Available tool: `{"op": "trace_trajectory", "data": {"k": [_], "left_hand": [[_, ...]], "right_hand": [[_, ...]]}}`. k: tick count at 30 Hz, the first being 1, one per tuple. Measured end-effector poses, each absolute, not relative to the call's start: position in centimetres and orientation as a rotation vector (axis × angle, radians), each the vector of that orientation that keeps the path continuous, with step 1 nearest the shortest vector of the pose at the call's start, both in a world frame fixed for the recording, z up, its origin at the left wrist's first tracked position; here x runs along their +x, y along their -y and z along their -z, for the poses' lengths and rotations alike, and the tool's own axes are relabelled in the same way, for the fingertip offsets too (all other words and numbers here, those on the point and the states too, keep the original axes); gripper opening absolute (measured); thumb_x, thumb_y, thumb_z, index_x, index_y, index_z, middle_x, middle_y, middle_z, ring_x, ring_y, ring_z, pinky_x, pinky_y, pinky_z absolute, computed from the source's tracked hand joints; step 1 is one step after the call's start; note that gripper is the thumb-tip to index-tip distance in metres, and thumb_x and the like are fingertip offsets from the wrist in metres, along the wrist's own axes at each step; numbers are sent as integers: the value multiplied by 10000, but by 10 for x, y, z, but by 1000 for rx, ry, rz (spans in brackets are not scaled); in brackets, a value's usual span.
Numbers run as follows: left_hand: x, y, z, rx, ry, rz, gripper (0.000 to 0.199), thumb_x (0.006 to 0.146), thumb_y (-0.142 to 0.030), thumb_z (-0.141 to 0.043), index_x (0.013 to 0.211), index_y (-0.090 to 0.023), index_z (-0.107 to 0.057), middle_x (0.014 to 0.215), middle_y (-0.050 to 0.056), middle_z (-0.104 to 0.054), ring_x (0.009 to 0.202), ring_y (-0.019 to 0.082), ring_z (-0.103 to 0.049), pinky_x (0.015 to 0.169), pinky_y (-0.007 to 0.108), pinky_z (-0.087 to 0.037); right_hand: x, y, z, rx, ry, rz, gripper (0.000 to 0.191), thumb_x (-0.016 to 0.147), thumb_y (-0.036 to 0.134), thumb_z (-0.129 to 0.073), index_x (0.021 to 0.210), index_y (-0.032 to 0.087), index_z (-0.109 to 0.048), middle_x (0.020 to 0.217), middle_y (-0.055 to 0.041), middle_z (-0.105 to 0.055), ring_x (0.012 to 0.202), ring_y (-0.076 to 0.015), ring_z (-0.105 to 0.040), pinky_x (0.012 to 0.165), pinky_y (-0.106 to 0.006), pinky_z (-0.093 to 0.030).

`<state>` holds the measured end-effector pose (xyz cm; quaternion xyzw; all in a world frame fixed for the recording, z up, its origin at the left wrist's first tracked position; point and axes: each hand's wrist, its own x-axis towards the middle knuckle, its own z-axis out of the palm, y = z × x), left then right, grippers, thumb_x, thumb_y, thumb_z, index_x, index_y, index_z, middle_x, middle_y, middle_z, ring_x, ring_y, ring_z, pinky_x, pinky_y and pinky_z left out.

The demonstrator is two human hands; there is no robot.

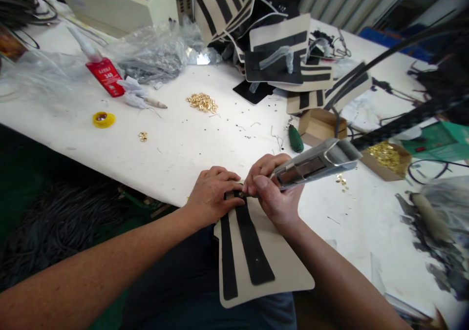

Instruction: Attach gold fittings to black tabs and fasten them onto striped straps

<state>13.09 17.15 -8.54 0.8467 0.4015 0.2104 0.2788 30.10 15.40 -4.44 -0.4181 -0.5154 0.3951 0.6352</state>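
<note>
My left hand (212,195) presses its fingers onto the upper end of a beige panel (282,252) with black strips, which rests over my lap. My right hand (274,193) is closed around the narrow front of a silver corded tool (315,166), which looks like an electric screwdriver. Its tip is hidden by my fingers, close to a tiny fitting at the left fingertips. A thick dark cable (388,127) runs from the tool's rear to the upper right. One black strip (252,242) runs down the panel's middle.
Gold fittings form a pile (202,102) on the white table (176,159). A red glue bottle (106,76) and yellow tape roll (103,119) lie left. Striped panels (278,37) are stacked behind. A green-handled tool (295,138) and a cardboard box of gold pieces (386,159) are right.
</note>
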Motion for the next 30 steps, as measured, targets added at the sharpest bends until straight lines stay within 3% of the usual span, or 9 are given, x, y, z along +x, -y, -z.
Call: {"op": "trace_trajectory", "data": {"k": [14,30], "left_hand": [[131,-171,86,2277,-1096,-550,181,901,-402,-774,1073,-357,-810,1246,-5,-756,1227,295,-569,1004,484,-418],[131,-170,89,2278,-1084,-541,208,894,-442,-772,1067,-329,-794,1194,8,-761,1217,294,-573,1015,469,-431]], "right_hand": [[302,-152,39,-948,1332,-937,299,829,423,-795,808,252,-551,754,17,-595,634,-152,-615,572,-325,-551],[296,-150,44,-981,1312,-959,320,870,427,-770,744,228,-553,669,32,-592,566,-126,-545,520,-279,-478]]}}
